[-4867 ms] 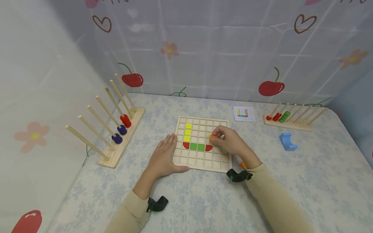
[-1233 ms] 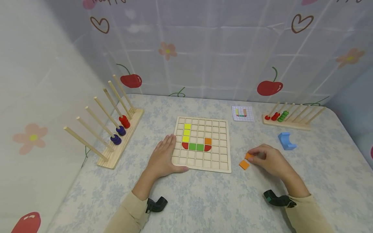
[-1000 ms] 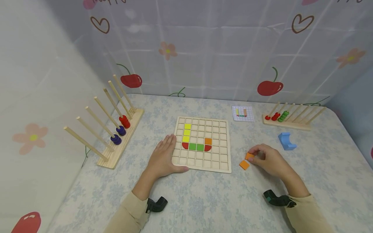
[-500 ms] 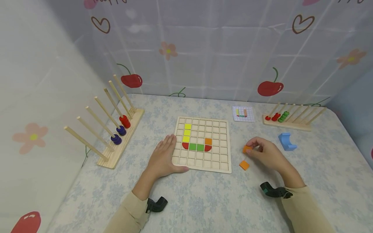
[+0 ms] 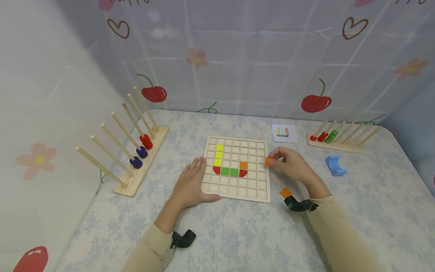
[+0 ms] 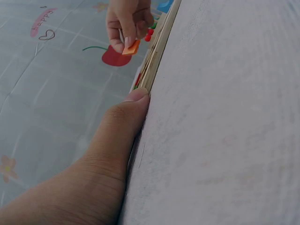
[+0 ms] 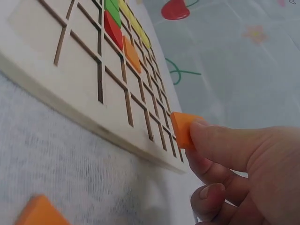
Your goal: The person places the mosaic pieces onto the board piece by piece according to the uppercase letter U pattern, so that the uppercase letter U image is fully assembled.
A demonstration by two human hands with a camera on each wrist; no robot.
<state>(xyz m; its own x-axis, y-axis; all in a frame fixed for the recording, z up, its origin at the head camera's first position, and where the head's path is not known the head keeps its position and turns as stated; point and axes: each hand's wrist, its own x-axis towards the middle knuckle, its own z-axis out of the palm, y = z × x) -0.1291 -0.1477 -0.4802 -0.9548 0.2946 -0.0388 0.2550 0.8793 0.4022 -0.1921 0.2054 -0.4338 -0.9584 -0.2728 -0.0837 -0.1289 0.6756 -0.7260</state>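
Observation:
A wooden grid board (image 5: pixel 238 185) lies mid-table, with yellow squares (image 5: pixel 219 155), green squares (image 5: pixel 229 172), red rounded pieces (image 5: pixel 243 173) and one orange square (image 5: pixel 243 165) set in its cells. My left hand (image 5: pixel 190 185) lies flat with straight fingers along the board's left edge, its thumb at the front corner. Between thumb and fingertips my right hand (image 5: pixel 290 164) pinches another orange square tile (image 7: pixel 183 130), held above the table at the board's right edge. A further orange tile (image 5: pixel 285 192) lies on the table under the right wrist.
A pattern card (image 5: pixel 284 133) lies behind the board. A tall peg stand (image 5: pixel 146 166) with blue and red beads stands at left. At right are a smaller peg stand (image 5: pixel 350 147) with red and green beads and a blue curved block (image 5: pixel 335 166).
One orange square has come to sit in the board. The right hand went to the loose tiles, picked one up and carried it left to the board's edge. The left hand stayed put.

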